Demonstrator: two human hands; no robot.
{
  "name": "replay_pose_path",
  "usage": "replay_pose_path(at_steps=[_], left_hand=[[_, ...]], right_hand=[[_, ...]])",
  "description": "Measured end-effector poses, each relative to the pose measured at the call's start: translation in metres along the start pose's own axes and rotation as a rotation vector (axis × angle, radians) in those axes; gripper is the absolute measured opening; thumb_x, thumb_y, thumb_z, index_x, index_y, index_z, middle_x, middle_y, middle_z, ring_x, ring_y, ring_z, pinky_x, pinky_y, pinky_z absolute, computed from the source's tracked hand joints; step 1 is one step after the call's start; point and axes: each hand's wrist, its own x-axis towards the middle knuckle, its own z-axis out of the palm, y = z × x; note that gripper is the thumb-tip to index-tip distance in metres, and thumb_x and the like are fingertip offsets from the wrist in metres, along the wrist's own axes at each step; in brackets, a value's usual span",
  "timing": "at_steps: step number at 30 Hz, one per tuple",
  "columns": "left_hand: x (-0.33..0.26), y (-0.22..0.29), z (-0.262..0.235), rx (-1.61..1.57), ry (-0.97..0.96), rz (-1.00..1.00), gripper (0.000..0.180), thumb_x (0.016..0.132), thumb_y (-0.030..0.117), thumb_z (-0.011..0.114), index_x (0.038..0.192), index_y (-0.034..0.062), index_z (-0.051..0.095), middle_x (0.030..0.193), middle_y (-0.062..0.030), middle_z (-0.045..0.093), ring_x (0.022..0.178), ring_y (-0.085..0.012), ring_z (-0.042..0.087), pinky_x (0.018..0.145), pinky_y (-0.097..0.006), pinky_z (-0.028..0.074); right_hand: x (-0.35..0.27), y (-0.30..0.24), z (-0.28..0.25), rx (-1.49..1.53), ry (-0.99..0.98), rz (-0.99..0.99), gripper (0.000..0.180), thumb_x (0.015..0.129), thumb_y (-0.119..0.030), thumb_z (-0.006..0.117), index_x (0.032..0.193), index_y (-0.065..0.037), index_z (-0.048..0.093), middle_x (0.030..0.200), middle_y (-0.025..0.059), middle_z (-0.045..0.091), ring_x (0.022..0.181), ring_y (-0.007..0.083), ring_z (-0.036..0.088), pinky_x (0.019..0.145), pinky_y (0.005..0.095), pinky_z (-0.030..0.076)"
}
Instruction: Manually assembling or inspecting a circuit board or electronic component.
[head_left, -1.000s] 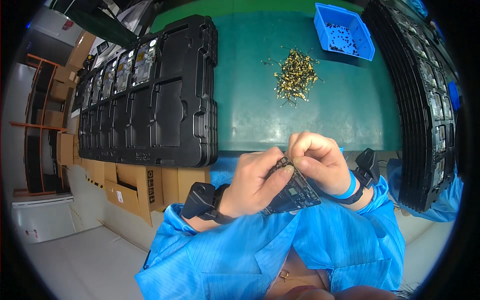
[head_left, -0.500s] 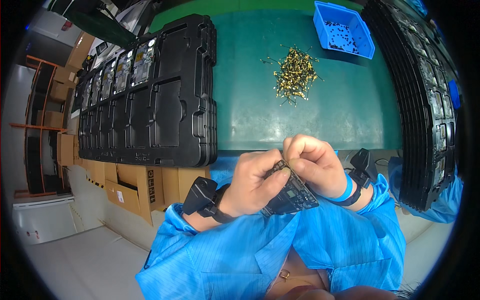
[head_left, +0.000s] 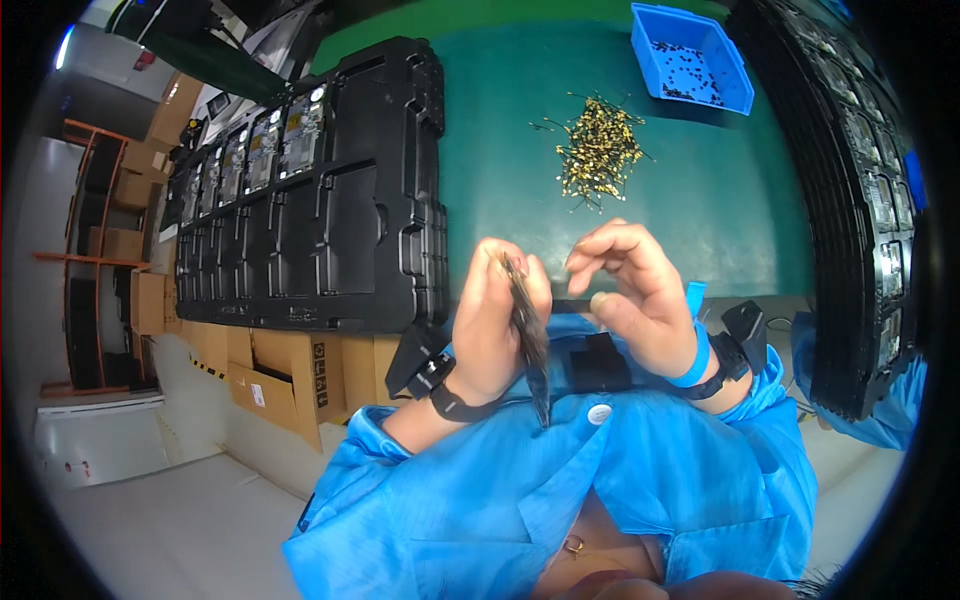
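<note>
My left hand point(head_left: 484, 318) grips a dark circuit board point(head_left: 531, 335) near its upper end, between thumb and fingers. The board is turned nearly edge-on, so little of its faces shows. To its right, my right hand point(head_left: 645, 300) is apart from the board, with thumb and curled fingers spaced open and nothing visible between them. Beyond both hands, a pile of small black cables with gold-coloured ends point(head_left: 600, 150) lies on the green mat point(head_left: 510, 220).
At the left, a stack of black trays point(head_left: 345, 220) holds several circuit boards point(head_left: 303, 135) in its far pockets. A blue bin point(head_left: 690, 75) with small black pieces stands at the far right. More black trays point(head_left: 835, 260) with boards line the right side. Cardboard boxes point(head_left: 285, 375) stand on the floor.
My right hand has come away from the board and opened, moving slightly up. My left hand has turned the board from face-showing to nearly edge-on. The view has shifted slightly.
</note>
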Motion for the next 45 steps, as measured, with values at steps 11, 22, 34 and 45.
replay_pose_path(at_steps=[11, 22, 34, 45], left_hand=[[-0.005, -0.001, -0.001, -0.843, -0.420, -0.467, 0.025, 0.087, 0.025, 0.051, 0.100, 0.0052, 0.042, 0.062, 0.0012, 0.040, 0.045, -0.0070, 0.043, 0.042, -0.020, 0.030], [-0.012, -0.011, -0.001, -1.116, -0.444, -0.678, 0.020, 0.086, 0.021, 0.052, 0.097, 0.0049, 0.045, 0.061, 0.0009, 0.043, 0.047, -0.0092, 0.047, 0.046, -0.022, 0.031], [-0.008, -0.014, -0.003, -1.160, -0.504, -0.639, 0.021, 0.087, 0.022, 0.051, 0.097, 0.0046, 0.045, 0.062, -0.0006, 0.044, 0.047, -0.0097, 0.047, 0.046, -0.022, 0.032], [-0.007, -0.018, 0.000, -1.150, -0.552, -0.592, 0.023, 0.087, 0.024, 0.050, 0.097, 0.0044, 0.044, 0.063, -0.0013, 0.045, 0.046, -0.0097, 0.046, 0.045, -0.022, 0.032]], right_hand=[[0.018, -0.017, -0.010, -0.617, -0.135, -0.341, 0.040, 0.072, -0.005, 0.064, 0.110, -0.001, 0.051, 0.102, 0.0148, 0.054, 0.094, 0.0294, 0.054, 0.083, 0.0355, 0.042], [0.009, -0.022, -0.011, -0.919, -0.218, -0.384, 0.035, 0.070, -0.019, 0.065, 0.104, -0.011, 0.061, 0.102, 0.0078, 0.057, 0.098, 0.0265, 0.056, 0.091, 0.0515, 0.034], [0.010, -0.023, -0.013, -1.135, -0.300, -0.490, 0.049, 0.065, -0.036, 0.064, 0.108, -0.013, 0.060, 0.109, 0.0081, 0.055, 0.101, 0.0254, 0.054, 0.093, 0.0546, 0.030], [0.000, -0.018, -0.015, -1.028, -0.196, -0.414, 0.064, 0.063, -0.045, 0.064, 0.117, -0.012, 0.054, 0.117, 0.0096, 0.053, 0.104, 0.0256, 0.053, 0.097, 0.0548, 0.024]])
